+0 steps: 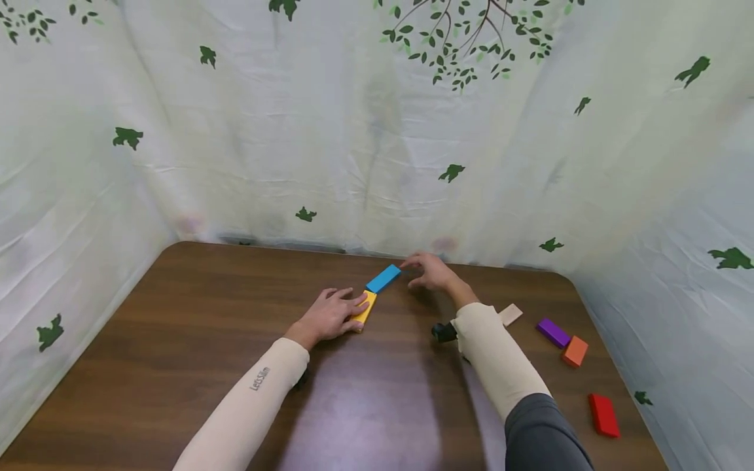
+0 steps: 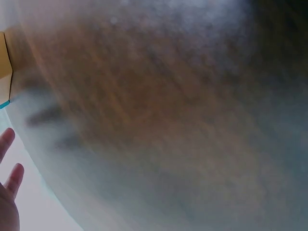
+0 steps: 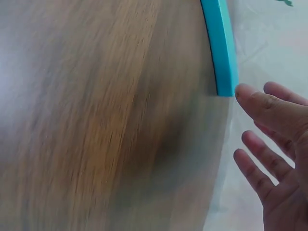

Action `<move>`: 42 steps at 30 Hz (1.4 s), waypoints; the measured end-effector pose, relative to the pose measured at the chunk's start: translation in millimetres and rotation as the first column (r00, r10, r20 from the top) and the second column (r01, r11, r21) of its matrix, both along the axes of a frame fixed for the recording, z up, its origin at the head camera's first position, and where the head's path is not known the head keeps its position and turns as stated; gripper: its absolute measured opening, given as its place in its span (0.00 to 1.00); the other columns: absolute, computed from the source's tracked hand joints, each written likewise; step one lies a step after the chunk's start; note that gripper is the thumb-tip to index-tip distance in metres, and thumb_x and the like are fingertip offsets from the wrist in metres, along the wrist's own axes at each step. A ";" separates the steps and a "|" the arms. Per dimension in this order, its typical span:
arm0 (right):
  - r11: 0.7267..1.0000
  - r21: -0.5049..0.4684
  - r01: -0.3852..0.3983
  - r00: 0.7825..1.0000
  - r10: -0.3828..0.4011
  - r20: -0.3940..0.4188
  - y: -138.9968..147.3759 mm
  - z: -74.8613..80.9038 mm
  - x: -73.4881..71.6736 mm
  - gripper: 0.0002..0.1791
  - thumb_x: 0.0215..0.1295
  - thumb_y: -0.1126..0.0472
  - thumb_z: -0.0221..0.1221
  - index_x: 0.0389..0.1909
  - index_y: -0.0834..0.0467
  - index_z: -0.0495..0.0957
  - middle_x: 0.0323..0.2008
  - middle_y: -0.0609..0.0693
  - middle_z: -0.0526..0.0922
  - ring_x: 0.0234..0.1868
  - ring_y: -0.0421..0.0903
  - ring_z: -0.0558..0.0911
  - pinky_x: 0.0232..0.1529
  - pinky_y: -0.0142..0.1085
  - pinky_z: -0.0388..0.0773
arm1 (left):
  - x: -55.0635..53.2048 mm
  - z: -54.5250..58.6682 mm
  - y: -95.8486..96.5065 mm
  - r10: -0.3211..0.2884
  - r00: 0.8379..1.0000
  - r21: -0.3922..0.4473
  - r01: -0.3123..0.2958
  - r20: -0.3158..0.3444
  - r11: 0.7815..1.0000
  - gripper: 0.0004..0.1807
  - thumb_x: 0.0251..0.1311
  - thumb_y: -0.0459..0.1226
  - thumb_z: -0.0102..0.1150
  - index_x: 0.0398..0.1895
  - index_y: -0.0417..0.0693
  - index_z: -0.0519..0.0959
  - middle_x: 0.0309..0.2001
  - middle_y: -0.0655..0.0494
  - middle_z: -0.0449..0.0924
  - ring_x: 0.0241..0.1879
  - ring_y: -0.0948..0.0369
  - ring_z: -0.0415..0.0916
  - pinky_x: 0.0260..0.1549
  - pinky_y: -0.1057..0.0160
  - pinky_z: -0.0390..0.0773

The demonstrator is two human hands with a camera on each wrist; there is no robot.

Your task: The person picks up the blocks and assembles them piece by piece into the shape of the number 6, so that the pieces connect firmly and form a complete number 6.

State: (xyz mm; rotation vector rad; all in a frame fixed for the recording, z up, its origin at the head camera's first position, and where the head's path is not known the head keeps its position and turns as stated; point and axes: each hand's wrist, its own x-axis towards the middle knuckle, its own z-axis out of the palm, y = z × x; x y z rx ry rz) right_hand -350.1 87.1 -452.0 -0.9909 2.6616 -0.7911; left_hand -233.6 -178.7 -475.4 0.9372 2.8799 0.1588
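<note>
Touching the flat yellow rectangular block (image 1: pixel 363 316) with the left hand (image 1: pixel 328 315) on the brown wood-grain table (image 1: pixel 206 340), can't tell if pinching or merely resting! Now at the far tip of the blue rectangular block (image 1: pixel 383 279), angled just beyond yellow, with the right hand (image 1: pixel 432 272) loosely splayed.

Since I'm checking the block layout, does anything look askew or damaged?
No damage shows. Slightly askew: the blue block veers right at the far end of the yellow block, so the pair isn't straight.
</note>
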 end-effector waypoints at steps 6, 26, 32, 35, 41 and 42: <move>1.000 -0.006 -0.008 1.000 0.008 -0.027 14.6 4.6 9.6 0.23 0.55 0.68 0.68 0.54 0.66 0.78 0.55 0.61 0.76 0.58 0.59 0.74 0.57 0.51 0.71 | 0.6 0.0 0.2 0.017 1.000 -0.003 -0.017 0.004 1.000 0.30 0.66 0.53 0.53 0.69 0.53 0.68 0.71 0.56 0.62 0.69 0.45 0.58 0.62 0.40 0.57; 0.998 -0.055 -0.021 0.997 0.018 -0.069 64.3 6.2 45.8 0.24 0.51 0.67 0.71 0.51 0.66 0.80 0.50 0.60 0.78 0.52 0.59 0.77 0.49 0.49 0.77 | -1.9 3.7 -0.2 0.015 0.999 -0.026 -0.014 0.033 1.000 0.32 0.66 0.53 0.52 0.70 0.53 0.66 0.71 0.55 0.61 0.70 0.45 0.57 0.63 0.39 0.56; 0.995 -0.093 -0.029 1.000 0.028 -0.007 78.5 6.7 56.3 0.24 0.52 0.67 0.70 0.52 0.66 0.79 0.51 0.60 0.78 0.53 0.61 0.77 0.52 0.52 0.75 | -2.2 6.0 0.0 0.011 0.999 -0.034 -0.010 0.032 0.999 0.32 0.66 0.53 0.53 0.70 0.52 0.66 0.71 0.54 0.61 0.70 0.45 0.57 0.63 0.38 0.56; 0.994 -0.097 -0.050 0.999 0.048 -0.020 84.6 7.0 61.7 0.24 0.52 0.67 0.71 0.52 0.66 0.79 0.50 0.59 0.79 0.52 0.60 0.78 0.52 0.51 0.76 | -2.0 7.0 1.0 0.010 0.999 -0.032 -0.009 0.039 0.999 0.32 0.66 0.53 0.53 0.70 0.51 0.67 0.71 0.54 0.61 0.69 0.45 0.58 0.62 0.38 0.56; 0.992 -0.106 -0.076 0.996 0.071 -0.055 98.1 3.1 73.8 0.24 0.51 0.67 0.72 0.50 0.65 0.80 0.49 0.58 0.80 0.51 0.57 0.78 0.51 0.52 0.76 | -2.4 8.7 4.2 0.004 0.999 -0.032 -0.002 0.042 0.999 0.32 0.65 0.53 0.53 0.69 0.51 0.67 0.71 0.54 0.62 0.69 0.46 0.58 0.62 0.37 0.57; 0.992 -0.107 -0.072 0.997 0.068 -0.047 100.5 2.9 76.2 0.24 0.51 0.67 0.71 0.51 0.65 0.79 0.49 0.57 0.80 0.51 0.57 0.78 0.52 0.52 0.75 | -2.5 8.8 4.8 0.002 0.999 -0.033 -0.001 0.042 0.999 0.32 0.65 0.53 0.54 0.69 0.51 0.67 0.71 0.54 0.62 0.69 0.46 0.59 0.62 0.37 0.57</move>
